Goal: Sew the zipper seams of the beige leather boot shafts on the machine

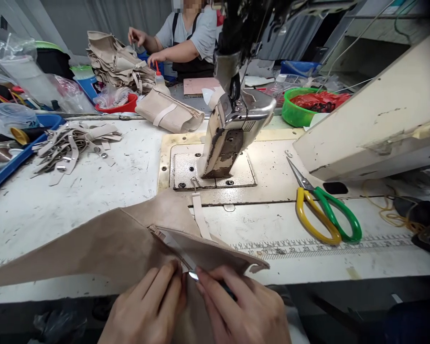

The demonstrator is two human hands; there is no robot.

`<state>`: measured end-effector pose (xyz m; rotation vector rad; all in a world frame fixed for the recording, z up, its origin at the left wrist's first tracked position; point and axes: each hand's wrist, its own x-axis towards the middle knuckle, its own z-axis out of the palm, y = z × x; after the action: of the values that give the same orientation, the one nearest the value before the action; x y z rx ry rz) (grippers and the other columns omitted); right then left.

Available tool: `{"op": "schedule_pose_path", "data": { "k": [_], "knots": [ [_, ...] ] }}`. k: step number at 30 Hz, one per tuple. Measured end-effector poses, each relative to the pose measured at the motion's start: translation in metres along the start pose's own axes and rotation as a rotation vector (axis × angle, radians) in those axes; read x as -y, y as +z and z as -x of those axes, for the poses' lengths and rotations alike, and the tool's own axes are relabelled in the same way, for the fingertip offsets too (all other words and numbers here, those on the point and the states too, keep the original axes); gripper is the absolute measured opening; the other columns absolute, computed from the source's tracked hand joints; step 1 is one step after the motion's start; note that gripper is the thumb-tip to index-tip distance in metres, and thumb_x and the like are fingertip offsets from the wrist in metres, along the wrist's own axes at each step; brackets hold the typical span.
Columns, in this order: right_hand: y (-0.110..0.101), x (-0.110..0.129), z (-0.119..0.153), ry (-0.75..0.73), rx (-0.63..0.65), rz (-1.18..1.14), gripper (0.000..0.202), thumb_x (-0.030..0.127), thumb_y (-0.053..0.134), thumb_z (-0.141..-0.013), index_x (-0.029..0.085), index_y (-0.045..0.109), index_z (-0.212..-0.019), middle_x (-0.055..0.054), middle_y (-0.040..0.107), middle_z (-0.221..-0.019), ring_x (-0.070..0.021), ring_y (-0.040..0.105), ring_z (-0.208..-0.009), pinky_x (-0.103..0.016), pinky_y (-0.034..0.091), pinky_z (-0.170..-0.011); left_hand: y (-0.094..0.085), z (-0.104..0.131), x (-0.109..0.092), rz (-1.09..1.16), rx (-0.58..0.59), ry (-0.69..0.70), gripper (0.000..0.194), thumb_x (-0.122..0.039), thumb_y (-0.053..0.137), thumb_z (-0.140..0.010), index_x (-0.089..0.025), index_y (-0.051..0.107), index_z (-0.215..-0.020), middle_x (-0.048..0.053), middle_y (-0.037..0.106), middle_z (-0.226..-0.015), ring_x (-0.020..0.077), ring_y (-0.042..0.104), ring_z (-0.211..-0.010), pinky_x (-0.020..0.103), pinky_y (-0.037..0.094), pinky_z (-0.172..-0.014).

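Observation:
A beige leather-like bag piece with an open zipper lies over the table's front edge. My left hand is closed, its fingers pinching the piece beside the lower end of the zipper. In my right hand is a small tool with a shiny metal tip; the fingers hide most of it, so its kind is unclear. That tip touches the material right by my left fingertips. A narrow beige strap with a metal hook sticks out beyond the piece, toward the sewing machine.
Scissors with yellow and green handles lie at the right. Strap pieces are heaped at the left by a blue tray. A folded beige piece rests behind. Across the table, a co-worker handles stacked beige pieces.

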<state>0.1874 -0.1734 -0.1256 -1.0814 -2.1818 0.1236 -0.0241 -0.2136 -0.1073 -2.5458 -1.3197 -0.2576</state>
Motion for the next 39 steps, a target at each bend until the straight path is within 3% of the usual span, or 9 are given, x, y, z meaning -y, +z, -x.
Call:
{"op": "schedule_pose_path", "data": {
  "k": [4, 9, 12, 16, 22, 27, 30, 34, 39],
  "knots": [
    [0.004, 0.005, -0.003, -0.024, 0.001, 0.06, 0.021, 0.016, 0.059, -0.094, 0.02, 0.076, -0.107, 0.0, 0.075, -0.087, -0.0148, 0.059, -0.058, -0.03, 0.037, -0.057, 0.004, -0.003, -0.005, 0.011, -0.072, -0.053, 0.038, -0.014, 0.035, -0.104, -0.017, 0.073, -0.108, 0.006, 0.076, -0.111, 0.0202, 0.074, -0.094, 0.026, 0.06, -0.073],
    [0.005, 0.012, -0.012, -0.037, -0.018, 0.137, 0.031, 0.017, 0.046, -0.098, 0.017, 0.077, -0.094, -0.005, 0.078, -0.086, -0.0163, 0.059, -0.052, -0.031, 0.036, -0.054, 0.011, -0.01, -0.014, 0.04, -0.301, -0.2, 0.035, -0.015, 0.036, -0.105, -0.016, 0.07, -0.096, 0.006, 0.077, -0.101, 0.0171, 0.073, -0.088, 0.025, 0.054, -0.076],
    [0.005, 0.01, -0.013, -0.013, -0.026, 0.06, 0.032, 0.017, 0.045, -0.1, 0.018, 0.076, -0.092, -0.004, 0.076, -0.082, -0.0158, 0.06, -0.052, -0.03, 0.036, -0.052, 0.007, -0.014, -0.013, 0.063, -0.249, -0.213, 0.021, -0.016, 0.046, -0.104, -0.014, 0.067, -0.103, 0.006, 0.077, -0.102, 0.0156, 0.073, -0.088, 0.024, 0.053, -0.077],
    [0.005, 0.004, -0.007, 0.01, -0.034, -0.052, 0.018, 0.017, 0.058, -0.097, 0.019, 0.074, -0.105, 0.0, 0.073, -0.078, -0.014, 0.062, -0.056, -0.028, 0.038, -0.052, 0.002, -0.018, -0.012, 0.1, -0.266, -0.304, 0.014, -0.016, 0.05, -0.103, -0.015, 0.064, -0.104, 0.003, 0.077, -0.098, 0.0112, 0.073, -0.083, 0.023, 0.05, -0.075],
    [0.007, 0.008, -0.01, -0.044, -0.051, 0.0, 0.023, 0.013, 0.055, -0.096, 0.015, 0.077, -0.101, -0.004, 0.075, -0.079, -0.0147, 0.062, -0.053, -0.03, 0.037, -0.051, 0.003, -0.019, -0.013, 0.096, -0.267, -0.317, 0.014, -0.015, 0.049, -0.103, -0.015, 0.064, -0.103, 0.004, 0.077, -0.097, 0.0121, 0.074, -0.081, 0.023, 0.051, -0.075],
    [0.007, 0.014, -0.019, -0.077, -0.018, 0.117, 0.032, 0.013, 0.046, -0.097, 0.015, 0.078, -0.096, -0.004, 0.076, -0.079, -0.0159, 0.059, -0.049, -0.031, 0.035, -0.05, 0.005, -0.01, -0.014, 0.068, -0.283, -0.224, 0.016, -0.013, 0.05, -0.102, -0.012, 0.065, -0.106, 0.008, 0.078, -0.101, 0.0177, 0.075, -0.089, 0.026, 0.055, -0.079],
    [0.008, 0.012, -0.019, -0.065, -0.031, 0.082, 0.032, 0.014, 0.045, -0.098, 0.015, 0.077, -0.094, -0.005, 0.077, -0.082, -0.0154, 0.06, -0.051, -0.03, 0.036, -0.051, 0.009, -0.008, -0.016, 0.124, -0.33, -0.327, 0.01, -0.012, 0.059, -0.098, -0.013, 0.067, -0.104, 0.005, 0.078, -0.1, 0.0133, 0.074, -0.086, 0.022, 0.052, -0.082],
    [0.01, 0.006, -0.013, -0.026, -0.058, -0.064, 0.02, 0.014, 0.056, -0.096, 0.016, 0.075, -0.103, -0.003, 0.074, -0.081, -0.0145, 0.065, -0.057, -0.027, 0.041, -0.053, 0.014, -0.011, -0.018, 0.253, -0.345, -0.516, 0.008, -0.014, 0.066, -0.095, -0.018, 0.068, -0.101, -0.002, 0.075, -0.096, 0.0067, 0.071, -0.08, 0.017, 0.049, -0.08],
    [0.011, 0.006, -0.014, -0.046, -0.068, -0.073, 0.021, 0.014, 0.056, -0.097, 0.014, 0.075, -0.105, -0.003, 0.073, -0.078, -0.0137, 0.066, -0.057, -0.026, 0.043, -0.053, 0.013, -0.013, -0.017, 0.259, -0.352, -0.515, 0.007, -0.014, 0.064, -0.096, -0.019, 0.067, -0.101, -0.003, 0.075, -0.095, 0.0068, 0.071, -0.081, 0.016, 0.049, -0.081]
  ]
}}
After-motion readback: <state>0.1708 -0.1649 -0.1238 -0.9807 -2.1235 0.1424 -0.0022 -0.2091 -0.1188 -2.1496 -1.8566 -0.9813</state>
